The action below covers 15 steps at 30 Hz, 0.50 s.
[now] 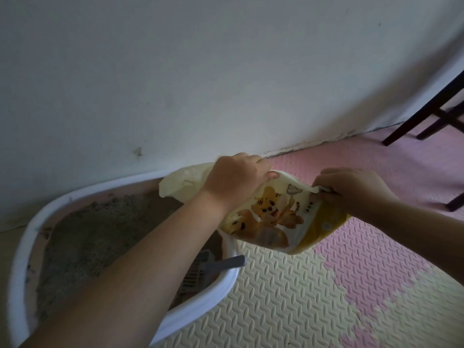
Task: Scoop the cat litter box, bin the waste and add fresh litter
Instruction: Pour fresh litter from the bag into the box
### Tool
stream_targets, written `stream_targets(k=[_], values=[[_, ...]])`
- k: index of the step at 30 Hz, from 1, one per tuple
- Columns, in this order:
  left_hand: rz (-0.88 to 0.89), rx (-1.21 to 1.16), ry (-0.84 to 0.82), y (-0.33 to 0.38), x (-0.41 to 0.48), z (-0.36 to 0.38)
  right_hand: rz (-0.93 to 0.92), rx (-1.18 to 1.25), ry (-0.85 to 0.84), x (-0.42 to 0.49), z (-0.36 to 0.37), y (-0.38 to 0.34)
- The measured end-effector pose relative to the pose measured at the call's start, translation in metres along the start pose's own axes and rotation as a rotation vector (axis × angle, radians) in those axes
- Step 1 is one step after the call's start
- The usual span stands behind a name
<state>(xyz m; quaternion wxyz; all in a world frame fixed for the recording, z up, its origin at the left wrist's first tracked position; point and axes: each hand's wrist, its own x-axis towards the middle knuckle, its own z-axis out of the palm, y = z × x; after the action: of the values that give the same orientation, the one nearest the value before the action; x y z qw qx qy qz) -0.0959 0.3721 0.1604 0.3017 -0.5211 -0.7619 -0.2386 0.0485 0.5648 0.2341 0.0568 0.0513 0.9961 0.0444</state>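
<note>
Seeing litter box point(18, 259) by the wall, scoop point(226, 262) inside | left hand point(236, 180) clamped on top edge of litter bag point(276, 217), held at box's right end | right hand point(351, 189) pinching its corner | I'd open it evenly, mouth over box.

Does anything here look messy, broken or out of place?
The grey scoop lies in the litter box, handle over the white rim, so pouring from the litter bag that left hand and right hand hold may bury it. The wall is dark and chipped along its foot. No spill shows on the foam mat.
</note>
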Motion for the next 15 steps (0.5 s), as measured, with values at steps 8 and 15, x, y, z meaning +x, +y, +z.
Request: stream_targets(k=[8, 15], values=[[-0.107, -0.076, 0.050, -0.017, -0.025, -0.006, -0.074, -0.068, 0.054, -0.010, -0.005, -0.034], [-0.117, -0.138, 0.055, -0.014, -0.030, 0.011, -0.211, -0.236, -0.120, -0.006, -0.009, -0.037]])
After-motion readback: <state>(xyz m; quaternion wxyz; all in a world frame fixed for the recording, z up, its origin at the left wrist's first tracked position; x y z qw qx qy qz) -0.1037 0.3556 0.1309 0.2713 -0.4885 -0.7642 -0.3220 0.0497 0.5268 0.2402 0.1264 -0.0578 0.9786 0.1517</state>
